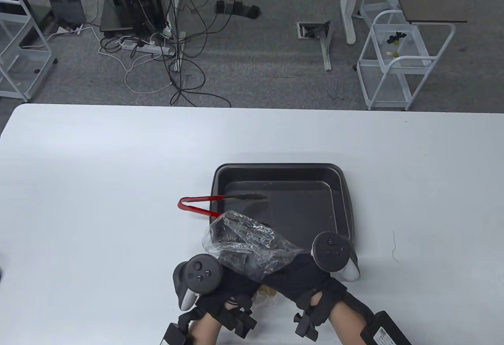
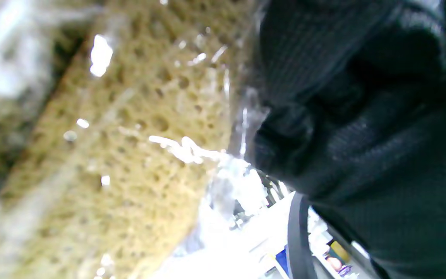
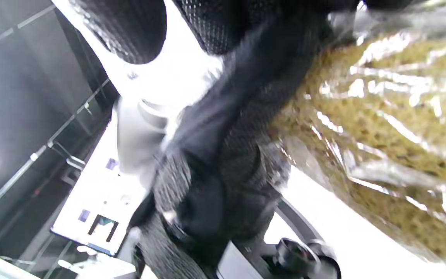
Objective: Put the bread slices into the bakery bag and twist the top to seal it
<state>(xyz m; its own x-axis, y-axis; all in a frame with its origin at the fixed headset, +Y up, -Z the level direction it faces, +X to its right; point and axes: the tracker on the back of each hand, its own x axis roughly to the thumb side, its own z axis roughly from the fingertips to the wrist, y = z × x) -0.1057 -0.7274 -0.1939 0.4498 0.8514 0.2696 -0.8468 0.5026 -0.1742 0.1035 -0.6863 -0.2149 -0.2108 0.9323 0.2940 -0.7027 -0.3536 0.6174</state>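
Right now both your hands hold the clear bag (image 1: 247,242): your left hand (image 1: 228,286) and right hand (image 1: 303,278) curl round its neck near the table's (image 1: 98,203) front edge, bread (image 2: 130,135) inside, dark tray (image 1: 315,199) and red tongs (image 1: 197,205) just behind.

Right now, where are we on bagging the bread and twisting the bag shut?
Done: bread sits inside the clear bakery bag; the baking tray shows no slices, and the red tongs lie set down across its left rim.
In hand: the left hand and right hand both grip the bag at the table's near edge.
Left: the bag top looks loose and crumpled, no tight twist visible yet.
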